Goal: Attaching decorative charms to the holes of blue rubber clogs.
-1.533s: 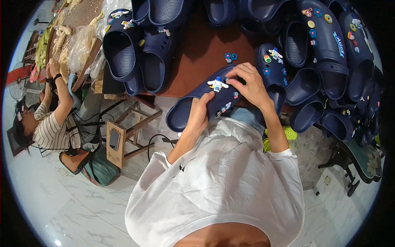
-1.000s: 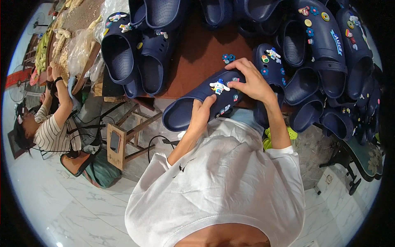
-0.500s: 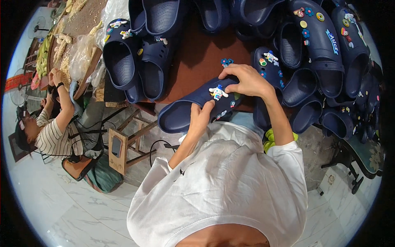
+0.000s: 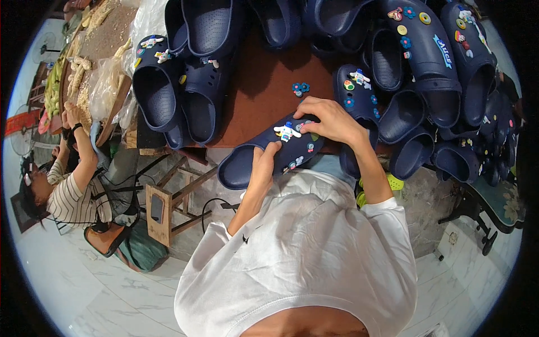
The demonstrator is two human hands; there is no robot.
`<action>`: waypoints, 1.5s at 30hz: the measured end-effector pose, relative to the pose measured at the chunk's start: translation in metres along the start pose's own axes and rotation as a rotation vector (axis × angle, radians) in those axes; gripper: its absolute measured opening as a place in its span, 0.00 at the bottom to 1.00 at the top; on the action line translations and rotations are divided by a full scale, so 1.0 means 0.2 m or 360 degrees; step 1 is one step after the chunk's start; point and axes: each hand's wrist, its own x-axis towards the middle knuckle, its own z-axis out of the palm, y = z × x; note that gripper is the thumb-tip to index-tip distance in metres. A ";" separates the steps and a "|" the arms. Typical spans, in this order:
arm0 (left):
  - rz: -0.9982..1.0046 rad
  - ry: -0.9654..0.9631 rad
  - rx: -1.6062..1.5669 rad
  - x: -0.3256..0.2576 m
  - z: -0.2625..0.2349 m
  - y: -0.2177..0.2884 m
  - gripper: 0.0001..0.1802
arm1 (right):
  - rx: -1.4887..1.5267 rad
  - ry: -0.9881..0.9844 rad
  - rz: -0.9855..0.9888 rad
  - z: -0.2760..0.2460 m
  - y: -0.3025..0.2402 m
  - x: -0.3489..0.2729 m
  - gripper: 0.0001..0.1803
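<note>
A navy foam clog [image 4: 238, 168] lies tilted in front of my body at the table's near edge, its toe pointing right. My left hand [image 4: 263, 167] grips its upper by the foot opening, the thumb and a finger close to a white puppy-shaped charm [image 4: 287, 132]. Over the toe, my right hand [image 4: 331, 121] is bent round the far side, with thumb and forefinger pressed near small charms; whether it pinches one is hard to tell. More small charms [image 4: 293, 163] sit along the near side of the clog. Blue flower charms [image 4: 300, 89] lie loose on the brown tabletop [image 4: 264, 84] beyond.
Navy clogs [image 4: 154, 92] stand at the table's left and back. Many decorated clogs [image 4: 421, 50] are heaped on the right. A wooden stool [image 4: 159, 216] bears a phone. Another person [image 4: 78, 185] in a striped shirt works at the far left. A black-legged stand [image 4: 477, 208] is at right.
The whole view has shifted slightly, moving things left and down. My right thumb has drawn a little away from the white puppy charm. My left hand keeps its hold on the clog.
</note>
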 end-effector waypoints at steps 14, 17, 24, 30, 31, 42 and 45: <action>-0.0007 -0.0087 0.0223 -0.01 0.01 0.03 0.12 | -0.0261 -0.0343 0.0181 -0.06 -0.02 0.15 0.17; -0.0042 -0.0095 0.0235 0.01 0.01 0.02 0.12 | -0.0304 -0.0382 0.0188 -0.09 -0.01 0.17 0.17; -0.0293 0.0186 0.0106 0.05 -0.06 -0.01 0.17 | -0.0186 -0.0449 0.0116 -0.04 0.06 0.17 0.16; -0.0277 -0.0040 -0.0204 0.09 -0.11 0.00 0.18 | -0.0039 -0.0018 -0.0090 0.08 0.08 0.09 0.14; -0.0309 -0.0014 -0.0379 0.10 -0.10 0.01 0.19 | -0.0004 0.0044 -0.0082 0.09 0.05 0.08 0.13; -0.0048 -0.0127 -0.1004 0.15 -0.04 0.20 0.20 | 0.0009 0.0983 -0.0102 0.13 -0.10 -0.05 0.19; 0.0019 -0.0183 -0.1087 0.20 -0.03 0.23 0.21 | -0.0044 0.1024 -0.0065 0.17 -0.07 -0.15 0.18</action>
